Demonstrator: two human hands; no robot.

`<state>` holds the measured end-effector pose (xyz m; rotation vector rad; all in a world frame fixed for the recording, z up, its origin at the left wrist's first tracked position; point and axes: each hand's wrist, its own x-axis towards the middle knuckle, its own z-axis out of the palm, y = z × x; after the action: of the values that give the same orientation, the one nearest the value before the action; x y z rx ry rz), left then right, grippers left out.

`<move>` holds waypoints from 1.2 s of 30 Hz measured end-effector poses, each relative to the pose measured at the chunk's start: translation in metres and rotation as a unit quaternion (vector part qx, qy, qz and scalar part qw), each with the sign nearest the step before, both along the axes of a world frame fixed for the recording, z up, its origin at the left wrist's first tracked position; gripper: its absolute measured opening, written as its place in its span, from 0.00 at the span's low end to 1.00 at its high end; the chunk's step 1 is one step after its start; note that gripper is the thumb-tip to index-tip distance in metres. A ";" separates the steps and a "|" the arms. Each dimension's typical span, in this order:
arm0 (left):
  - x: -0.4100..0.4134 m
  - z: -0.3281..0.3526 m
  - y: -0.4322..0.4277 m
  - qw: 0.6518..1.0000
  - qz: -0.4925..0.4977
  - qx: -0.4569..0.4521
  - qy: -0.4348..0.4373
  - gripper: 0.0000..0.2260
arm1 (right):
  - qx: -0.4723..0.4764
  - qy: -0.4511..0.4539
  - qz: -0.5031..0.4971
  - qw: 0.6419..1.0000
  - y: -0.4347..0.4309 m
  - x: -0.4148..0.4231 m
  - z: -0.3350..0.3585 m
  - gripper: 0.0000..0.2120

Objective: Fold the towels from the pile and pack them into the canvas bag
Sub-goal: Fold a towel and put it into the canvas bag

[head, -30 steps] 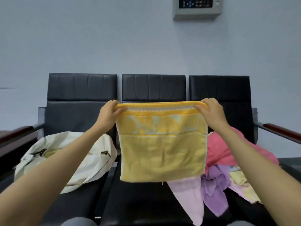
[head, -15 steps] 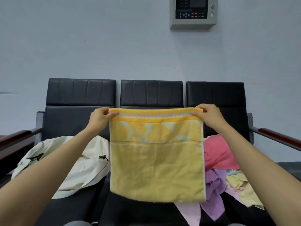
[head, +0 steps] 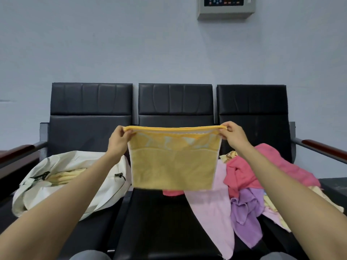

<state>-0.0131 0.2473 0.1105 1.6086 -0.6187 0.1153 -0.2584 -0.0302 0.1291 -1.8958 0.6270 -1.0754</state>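
Note:
A yellow towel (head: 173,166), folded double, hangs in the air above the middle seat. My left hand (head: 119,140) pinches its upper left corner and my right hand (head: 234,136) pinches its upper right corner, stretching the top edge flat. The cream canvas bag (head: 62,181) lies open on the left seat, with pale yellow folded towels (head: 63,178) visible inside. A pile of loose towels (head: 249,186) in pink, red, purple and pale yellow covers the right seat and spills onto the middle seat.
A row of three black padded seats (head: 169,222) stands against a pale wall, with wooden-topped armrests (head: 323,146) at both ends. A grey control panel (head: 226,6) is mounted high on the wall. My knees show at the bottom edge.
The towel's lower edge has swung away from me, and the hanging panel looks shorter. Both hands keep their hold on the top corners. The view has tilted down slightly.

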 end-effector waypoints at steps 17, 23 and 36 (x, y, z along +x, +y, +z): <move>-0.044 -0.139 0.053 0.888 -0.222 0.309 0.257 0.09 | 0.135 0.288 0.109 0.942 0.002 -0.059 -0.158 0.04; -0.040 -0.177 0.022 0.875 -0.161 0.376 0.258 0.09 | 0.113 0.294 0.052 0.948 -0.001 -0.042 -0.208 0.04; -0.016 -0.218 -0.005 0.888 -0.076 0.397 0.220 0.06 | 0.016 0.447 -0.017 0.894 -0.021 -0.001 -0.235 0.11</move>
<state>-0.0295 0.2425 -0.1070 2.2620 -0.4445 -0.6911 -0.2595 -0.0510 -0.1063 -2.3122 1.1642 -0.1322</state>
